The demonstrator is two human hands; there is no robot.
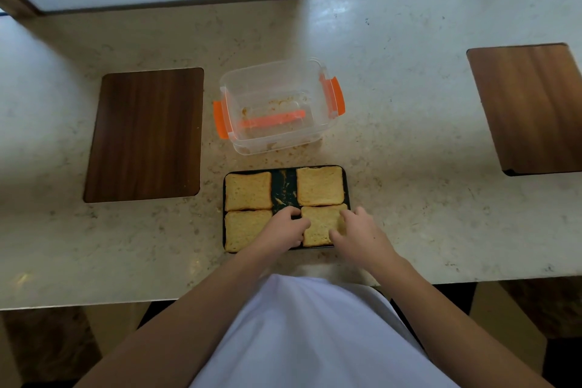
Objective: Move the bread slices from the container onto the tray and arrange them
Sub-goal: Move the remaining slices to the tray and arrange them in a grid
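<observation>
- Four bread slices lie on the dark tray at lower centre; the clear container above it holds only crumbs.
- The left hand and right hand, fingers loosely curled, touch the side edges of the lower-right slice.
- To finish well, the person should probably nudge it gently, square with its neighbours, inside the rim.

Your counter: pale speckled stone, polished, with soft sheen. Your two boards, left and right: dark wood grain, smooth, satin. Your container: clear glossy plastic, crumb-smeared, with orange plastic clips. Your tray: dark, matt, crumb-flecked. Your bread slices: golden, porous, rough-crumbed. Your garment: white smooth cloth.
</observation>
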